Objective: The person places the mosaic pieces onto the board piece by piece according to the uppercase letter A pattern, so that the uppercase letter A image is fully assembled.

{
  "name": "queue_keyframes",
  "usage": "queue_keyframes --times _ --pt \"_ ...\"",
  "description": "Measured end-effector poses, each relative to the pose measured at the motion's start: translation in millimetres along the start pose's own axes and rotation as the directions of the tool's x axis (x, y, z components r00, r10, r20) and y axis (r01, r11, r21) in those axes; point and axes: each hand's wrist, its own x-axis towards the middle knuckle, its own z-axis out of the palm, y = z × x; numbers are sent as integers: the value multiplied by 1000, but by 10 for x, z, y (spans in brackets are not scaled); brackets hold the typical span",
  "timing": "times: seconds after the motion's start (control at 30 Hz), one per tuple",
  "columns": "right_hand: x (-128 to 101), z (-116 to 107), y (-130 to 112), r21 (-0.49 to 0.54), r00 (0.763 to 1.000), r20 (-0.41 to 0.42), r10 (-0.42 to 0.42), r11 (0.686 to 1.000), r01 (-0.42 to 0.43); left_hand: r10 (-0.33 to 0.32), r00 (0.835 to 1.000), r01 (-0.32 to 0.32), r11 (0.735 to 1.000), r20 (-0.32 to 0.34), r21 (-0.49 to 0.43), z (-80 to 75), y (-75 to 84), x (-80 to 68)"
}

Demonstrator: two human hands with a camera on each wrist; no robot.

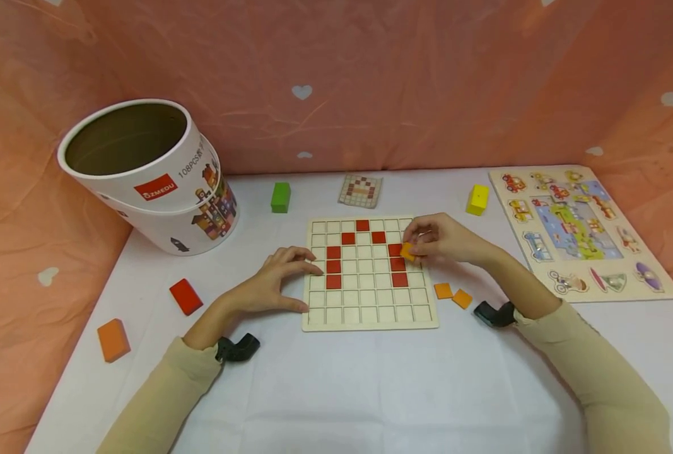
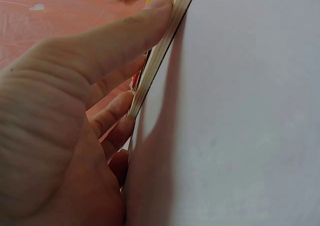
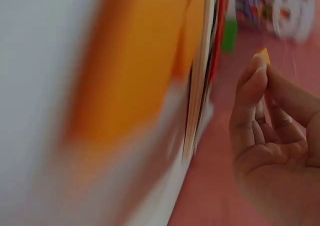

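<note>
A wooden grid board (image 1: 370,315) lies on the table, with several red square tiles (image 1: 333,281) set in its cells in an arch-like outline. Thumb and fingers of my right hand (image 1: 446,238) pinch an orange square tile (image 1: 408,251) above the board's right side, overlapping the red tiles there in the head view. My left hand (image 1: 268,280) rests spread at the board's left edge, thumb tip on the rim and fingertips lying over the side. The left wrist view shows that thumb (image 2: 145,23) along the board's edge (image 2: 162,48). Two orange tiles (image 1: 443,291) lie right of the board.
Behind the board lies a small pattern card (image 1: 361,191), between a green block (image 1: 280,197) and a yellow block (image 1: 477,200). A white bucket (image 1: 160,221) stands at the back left, near red (image 1: 186,297) and orange (image 1: 113,340) blocks. A vehicle puzzle board (image 1: 586,287) lies at right.
</note>
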Motion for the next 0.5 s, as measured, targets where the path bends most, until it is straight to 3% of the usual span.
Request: queue_keyframes --times 0.23,0.5 --pt "448 378 -204 -25 986 164 -25 999 29 11 1000 -11 1000 -1 4 -9 4 2" --pt "642 609 -292 -41 985 171 24 999 -17 -6 1000 6 1000 9 7 -11 -20 6"
